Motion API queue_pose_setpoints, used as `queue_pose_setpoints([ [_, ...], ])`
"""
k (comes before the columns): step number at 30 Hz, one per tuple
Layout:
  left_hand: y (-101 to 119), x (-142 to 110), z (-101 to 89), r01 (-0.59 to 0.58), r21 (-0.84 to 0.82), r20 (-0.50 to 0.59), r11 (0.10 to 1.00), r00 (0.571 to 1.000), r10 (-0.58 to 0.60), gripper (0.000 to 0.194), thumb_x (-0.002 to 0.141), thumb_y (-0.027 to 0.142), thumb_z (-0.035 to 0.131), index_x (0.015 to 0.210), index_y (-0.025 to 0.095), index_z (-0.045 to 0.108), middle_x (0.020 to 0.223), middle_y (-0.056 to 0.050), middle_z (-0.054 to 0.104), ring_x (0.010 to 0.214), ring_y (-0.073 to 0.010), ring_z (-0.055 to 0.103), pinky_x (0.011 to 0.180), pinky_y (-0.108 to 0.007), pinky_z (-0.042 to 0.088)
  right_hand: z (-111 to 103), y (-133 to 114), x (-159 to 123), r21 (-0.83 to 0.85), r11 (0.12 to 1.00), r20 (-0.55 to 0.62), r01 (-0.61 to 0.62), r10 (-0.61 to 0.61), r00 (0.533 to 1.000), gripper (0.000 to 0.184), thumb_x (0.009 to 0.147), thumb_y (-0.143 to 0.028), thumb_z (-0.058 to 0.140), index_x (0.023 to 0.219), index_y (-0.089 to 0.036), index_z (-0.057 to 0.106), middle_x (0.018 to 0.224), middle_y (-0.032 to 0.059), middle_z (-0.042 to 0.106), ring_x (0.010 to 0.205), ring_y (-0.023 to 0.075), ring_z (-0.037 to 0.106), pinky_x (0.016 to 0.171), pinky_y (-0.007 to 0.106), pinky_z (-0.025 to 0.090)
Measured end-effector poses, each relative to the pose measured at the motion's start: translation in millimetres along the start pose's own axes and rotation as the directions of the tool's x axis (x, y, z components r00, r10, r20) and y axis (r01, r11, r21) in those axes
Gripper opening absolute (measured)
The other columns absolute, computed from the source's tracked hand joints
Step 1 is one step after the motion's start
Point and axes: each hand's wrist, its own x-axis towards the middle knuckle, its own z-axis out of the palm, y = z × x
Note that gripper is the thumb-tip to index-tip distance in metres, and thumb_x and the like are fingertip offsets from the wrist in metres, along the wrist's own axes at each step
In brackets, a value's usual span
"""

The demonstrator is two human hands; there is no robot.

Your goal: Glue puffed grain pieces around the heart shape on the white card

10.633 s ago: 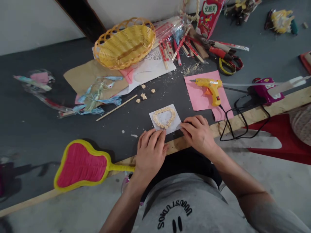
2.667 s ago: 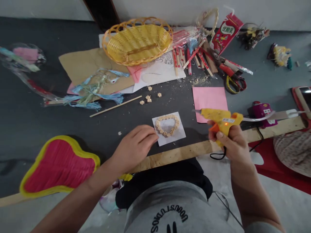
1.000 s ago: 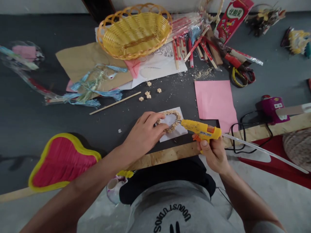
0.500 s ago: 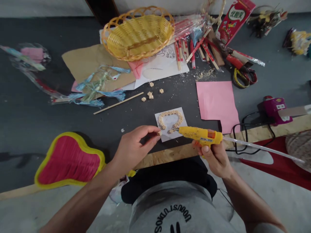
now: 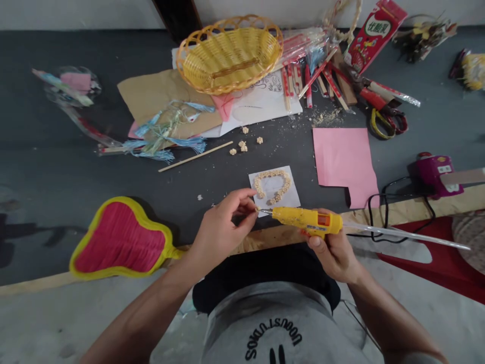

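My right hand [image 5: 333,250] is closed around the handle of a yellow hot glue gun [image 5: 299,217], with a long clear glue stick [image 5: 409,235] sticking out of its back. Its metal nozzle points left and meets the fingertips of my left hand [image 5: 229,220]. Those fingers pinch a small beige flower-shaped piece [image 5: 257,208], mostly hidden. Just beyond the hands, a white paper square [image 5: 294,198] bears a curved, open-ended row of beige flower pieces [image 5: 287,183]. Several loose flower pieces [image 5: 243,146] lie farther back on the dark table.
A pink and yellow fan-shaped piece [image 5: 121,237] lies left. Behind are a yellow basket [image 5: 231,55], blue tassels [image 5: 162,139], a thin stick [image 5: 195,156] and scissors [image 5: 386,121]. Pink paper [image 5: 343,156] and a purple box with a black cord [image 5: 435,174] are right.
My right hand has brought the glue gun down and left, off the row, so its nozzle now meets the piece in my left fingers. The whole view has shifted slightly.
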Motion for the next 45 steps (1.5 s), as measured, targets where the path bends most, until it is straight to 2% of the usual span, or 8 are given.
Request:
queue_pose_setpoints([
  [5, 3.1, -2.0, 0.2, -0.134, 0.215, -0.009, 0.967, 0.990, 0.139, 0.049, 0.089, 0.014, 0.059, 0.135, 0.024, 0.048, 0.095, 0.000, 0.073, 0.086, -0.0143, 0.072, 0.076, -0.027, 0.059, -0.5, -3.3, 4.3, -0.048, 0.996, 0.022, 0.079, -0.078, 0.997, 0.022, 0.102, -0.034, 0.044, 0.116, -0.023, 0.057, 0.107, 0.0110, 0.065, 0.114, 0.0275, 0.061, 0.095, 0.047, 0.055],
  [8, 4.5, -2.0, 0.7, -0.239, 0.321, -0.014, 0.916, 0.966, 0.257, 0.056, 0.089, 0.011, 0.058, 0.141, 0.024, 0.043, 0.094, -0.001, 0.073, 0.085, -0.0147, 0.072, 0.076, -0.027, 0.058, 0.4, -1.9, 1.7, -0.052, 0.996, 0.004, 0.077, -0.077, 0.997, 0.025, 0.101, -0.032, 0.045, 0.123, -0.024, 0.055, 0.108, 0.0109, 0.067, 0.116, 0.0277, 0.061, 0.098, 0.048, 0.054],
  [11, 4.4, -2.3, 2.0, -0.282, 0.346, -0.001, 0.895, 0.954, 0.301, 0.061, 0.090, 0.011, 0.055, 0.147, 0.024, 0.036, 0.094, -0.001, 0.072, 0.083, -0.0147, 0.071, 0.074, -0.027, 0.057, 0.4, -1.1, 0.4, -0.059, 0.995, 0.010, 0.079, -0.079, 0.997, 0.026, 0.101, -0.032, 0.045, 0.124, -0.023, 0.055, 0.108, 0.0112, 0.067, 0.114, 0.0278, 0.062, 0.096, 0.047, 0.056],
  [15, 5.3, -2.2, 2.8, -0.288, 0.373, 0.005, 0.882, 0.951, 0.309, 0.063, 0.091, 0.011, 0.055, 0.149, 0.023, 0.033, 0.095, -0.001, 0.072, 0.083, -0.0154, 0.072, 0.073, -0.027, 0.057, -0.7, -3.2, 3.3, -0.142, 0.984, 0.010, 0.107, -0.107, 0.994, 0.022, 0.101, -0.033, 0.045, 0.112, -0.021, 0.059, 0.108, 0.0125, 0.066, 0.112, 0.0275, 0.062, 0.091, 0.044, 0.058],
  [20, 6.8, -1.7, 3.1, -0.292, 0.371, 0.002, 0.881, 0.950, 0.314, 0.064, 0.091, 0.012, 0.056, 0.149, 0.023, 0.032, 0.094, -0.001, 0.073, 0.082, -0.0154, 0.072, 0.071, -0.026, 0.057, -0.7, -6.0, 5.9, -0.220, 0.964, -0.010, 0.152, -0.158, 0.987, 0.021, 0.101, -0.032, 0.045, 0.109, -0.020, 0.061, 0.113, 0.0131, 0.064, 0.111, 0.0261, 0.063, 0.087, 0.039, 0.058],
  [28, 6.8, -3.3, 3.7, -0.277, 0.362, -0.001, 0.890, 0.955, 0.298, 0.065, 0.091, 0.011, 0.056, 0.150, 0.024, 0.032, 0.094, -0.001, 0.073, 0.081, -0.0140, 0.072, 0.073, -0.024, 0.056, 0.5, -2.2, 2.4, -0.191, 0.973, -0.043, 0.129, -0.140, 0.989, 0.018, 0.100, -0.031, 0.046, 0.104, -0.021, 0.060, 0.110, 0.0115, 0.064, 0.106, 0.0255, 0.063, 0.086, 0.039, 0.057],
  [37, 6.6, -4.6, 4.7, -0.278, 0.339, -0.022, 0.899, 0.953, 0.303, 0.065, 0.091, 0.011, 0.057, 0.149, 0.025, 0.032, 0.093, 0.001, 0.073, 0.083, -0.0129, 0.071, 0.075, -0.023, 0.057, -1.2, -1.4, 3.7, -0.191, 0.971, -0.019, 0.143, -0.150, 0.989, 0.013, 0.100, -0.027, 0.045, 0.101, -0.021, 0.058, 0.094, 0.0079, 0.065, 0.105, 0.0247, 0.061, 0.085, 0.037, 0.056],
  [45, 6.6, -8.2, 5.5, -0.111, 0.142, -0.074, 0.984, 0.990, 0.122, 0.063, 0.090, 0.014, 0.061, 0.146, 0.028, 0.038, 0.095, 0.003, 0.073, 0.086, -0.0112, 0.071, 0.082, -0.025, 0.056, -1.9, -1.5, 2.8, -0.145, 0.983, -0.029, 0.115, -0.120, 0.992, 0.012, 0.099, -0.026, 0.047, 0.102, -0.022, 0.057, 0.095, 0.0081, 0.066, 0.110, 0.0258, 0.060, 0.088, 0.040, 0.055],
])
